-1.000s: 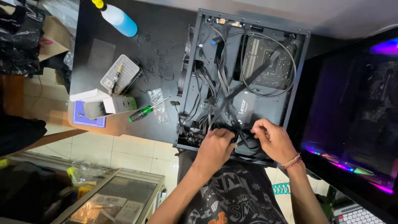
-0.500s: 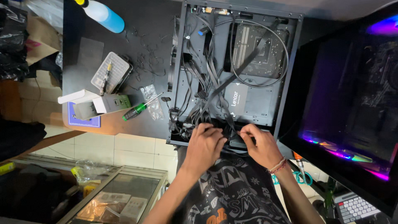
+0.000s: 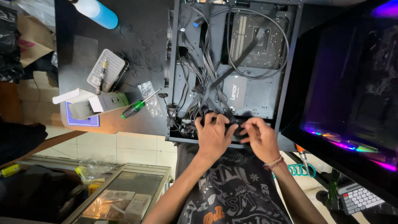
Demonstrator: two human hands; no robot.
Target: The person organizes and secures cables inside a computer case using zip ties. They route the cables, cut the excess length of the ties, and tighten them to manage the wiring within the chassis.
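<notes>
At the near edge of the open computer case (image 3: 290,62), both hands had shifted slightly left since a second earlier; the left hand (image 3: 213,137) and right hand (image 3: 259,139) were clenched around the black cable bundle (image 3: 238,128). Inside the case lay looped cables and a drive (image 3: 234,93).

I'm seeing a matt black metal computer case (image 3: 286,79), rubbery black cables (image 3: 207,74), and a glossy green plastic screwdriver handle (image 3: 132,110) centre-left.
</notes>
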